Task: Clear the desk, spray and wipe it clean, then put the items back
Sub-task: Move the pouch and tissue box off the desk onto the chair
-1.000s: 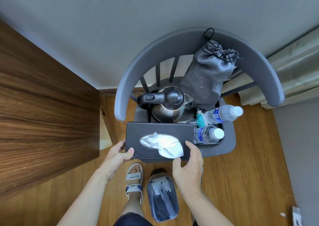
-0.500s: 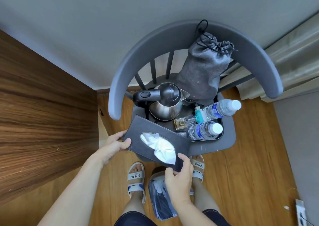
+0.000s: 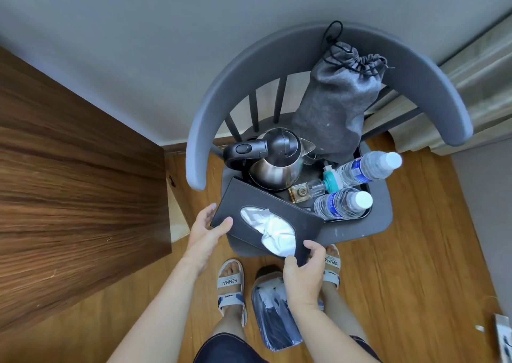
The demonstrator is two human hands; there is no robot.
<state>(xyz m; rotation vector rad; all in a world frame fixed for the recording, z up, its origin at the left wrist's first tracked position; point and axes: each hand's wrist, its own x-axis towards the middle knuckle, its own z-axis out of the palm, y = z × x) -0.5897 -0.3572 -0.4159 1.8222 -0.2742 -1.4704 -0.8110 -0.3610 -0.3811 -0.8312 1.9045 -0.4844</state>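
Both hands, left hand (image 3: 206, 231) and right hand (image 3: 303, 270), grip the tissue box (image 3: 266, 218), now lifted and turned off the chair (image 3: 382, 210), likely heading back to the desk (image 3: 77, 182)

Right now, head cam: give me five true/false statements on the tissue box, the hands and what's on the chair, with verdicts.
1. Both hands hold the black rectangular tissue box, left hand at one end, right hand at the other. True.
2. The box sits square to the chair's front edge. False: it is turned at an angle, its left end farther from the person.
3. The stainless steel kettle with a black handle stands on the grey curved-back chair. True.
4. The two clear plastic water bottles with white caps are on the brown wood desk. False: they are in the tray on the chair.
5. The grey drawstring fabric bag lies on the floor. False: it leans against the chair back.
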